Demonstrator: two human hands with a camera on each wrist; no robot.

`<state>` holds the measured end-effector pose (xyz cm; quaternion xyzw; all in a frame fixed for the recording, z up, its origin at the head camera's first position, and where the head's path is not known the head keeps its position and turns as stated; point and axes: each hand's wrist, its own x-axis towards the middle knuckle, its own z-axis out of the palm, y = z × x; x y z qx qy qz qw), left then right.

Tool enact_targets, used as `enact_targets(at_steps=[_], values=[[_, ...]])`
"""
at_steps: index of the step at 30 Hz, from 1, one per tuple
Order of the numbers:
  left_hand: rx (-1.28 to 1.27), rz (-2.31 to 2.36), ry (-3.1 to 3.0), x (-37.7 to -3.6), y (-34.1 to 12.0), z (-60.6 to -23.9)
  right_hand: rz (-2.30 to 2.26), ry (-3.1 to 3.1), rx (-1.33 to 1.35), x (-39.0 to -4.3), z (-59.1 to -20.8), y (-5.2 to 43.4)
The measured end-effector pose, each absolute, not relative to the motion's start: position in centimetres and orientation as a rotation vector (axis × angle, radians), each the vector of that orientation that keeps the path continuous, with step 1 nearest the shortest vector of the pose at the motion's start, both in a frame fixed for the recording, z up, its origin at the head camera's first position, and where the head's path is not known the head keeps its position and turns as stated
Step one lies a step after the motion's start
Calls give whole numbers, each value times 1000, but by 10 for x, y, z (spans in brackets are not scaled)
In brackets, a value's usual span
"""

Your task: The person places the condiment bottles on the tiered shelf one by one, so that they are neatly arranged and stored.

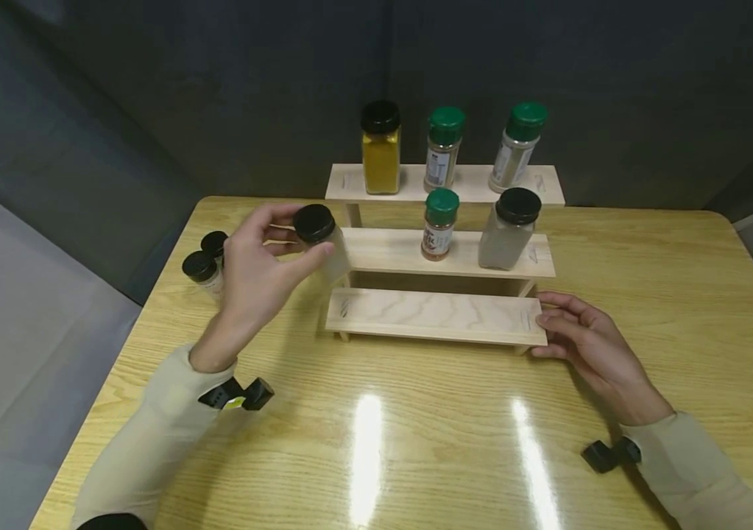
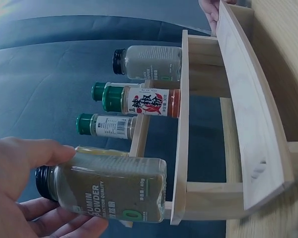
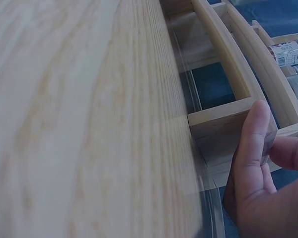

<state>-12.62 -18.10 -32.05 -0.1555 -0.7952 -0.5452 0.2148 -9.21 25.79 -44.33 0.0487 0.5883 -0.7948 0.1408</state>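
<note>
My left hand (image 1: 263, 261) grips a black-capped jar of pale cumin powder (image 1: 324, 246) (image 2: 107, 191) at the left end of the middle shelf of a three-step wooden rack (image 1: 439, 316) (image 2: 253, 129); its base is at the shelf. My right hand (image 1: 581, 335) (image 3: 260, 163) holds the right end of the lowest step, fingers and thumb curled round its corner. The middle shelf carries a green-capped red-label jar (image 1: 438, 224) (image 2: 139, 101) and a black-capped grey jar (image 1: 508, 228) (image 2: 149, 62). The top shelf has a yellow jar (image 1: 380, 147) and two green-capped jars (image 1: 444, 149).
Two small black-capped jars (image 1: 207, 265) stand on the yellow wooden table (image 1: 416, 427) left of the rack. The lowest step is bare. Dark grey walls close in behind the table; its left edge drops to a grey floor.
</note>
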Motion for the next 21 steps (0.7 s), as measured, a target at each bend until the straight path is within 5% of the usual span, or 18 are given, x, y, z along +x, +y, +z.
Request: enact_targets(at_steps=[21], values=[[-398, -1622, -2303, -158, -139, -315, -2315, 1696, 154, -92, -444, 257]])
